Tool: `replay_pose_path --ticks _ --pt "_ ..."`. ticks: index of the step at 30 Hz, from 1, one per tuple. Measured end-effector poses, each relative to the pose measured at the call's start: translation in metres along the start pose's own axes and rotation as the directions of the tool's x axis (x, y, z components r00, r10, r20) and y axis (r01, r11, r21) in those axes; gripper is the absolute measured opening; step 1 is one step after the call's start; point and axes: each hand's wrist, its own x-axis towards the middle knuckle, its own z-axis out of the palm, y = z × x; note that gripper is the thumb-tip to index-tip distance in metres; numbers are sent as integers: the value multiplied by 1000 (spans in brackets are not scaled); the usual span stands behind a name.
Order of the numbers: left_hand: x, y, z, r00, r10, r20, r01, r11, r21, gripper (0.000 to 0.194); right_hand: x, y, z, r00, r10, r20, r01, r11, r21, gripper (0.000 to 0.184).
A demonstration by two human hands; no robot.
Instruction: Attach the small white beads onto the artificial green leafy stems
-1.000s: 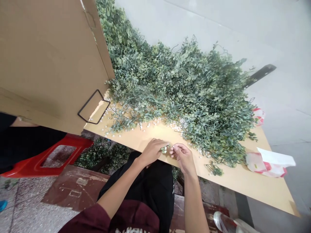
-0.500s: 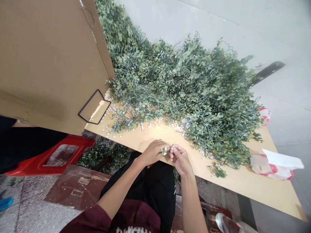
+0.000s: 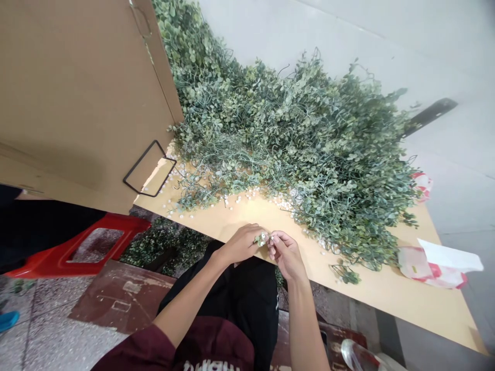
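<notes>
Over the table's near edge, my left hand (image 3: 243,243) is closed around a small artificial leaf sprig (image 3: 260,240) with white bits on it. Close beside it, my right hand (image 3: 285,252) pinches a tiny white piece (image 3: 271,237) between thumb and fingertips. The two hands almost meet. Beyond them lies a big heap of green artificial foliage (image 3: 309,139) with thin wiry stems. Many small white beads (image 3: 253,193) are scattered along the front of the heap. A loose sprig (image 3: 345,272) rests to the right of my right hand.
A large cardboard box (image 3: 77,93) stands at the left, with a black wire frame (image 3: 150,169) by its corner. Red-and-white plastic packaging (image 3: 429,265) lies on the table (image 3: 417,299) at right. A red stool (image 3: 127,226) and more foliage (image 3: 166,245) are below.
My right hand has shifted slightly left, and its fingertips with the tiny white piece are closer to the sprig. My left hand keeps its grip.
</notes>
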Motion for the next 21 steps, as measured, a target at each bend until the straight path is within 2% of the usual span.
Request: replay_pose_path --ticks 9,21 --pt "0 -4 4 999 10 -43 -10 1000 -10 26 3 5 -4 1000 -11 0 11 999 50 16" --pt "0 -2 2 999 14 -36 -15 999 -29 25 3 5 1 999 -32 -22 33 999 6 16"
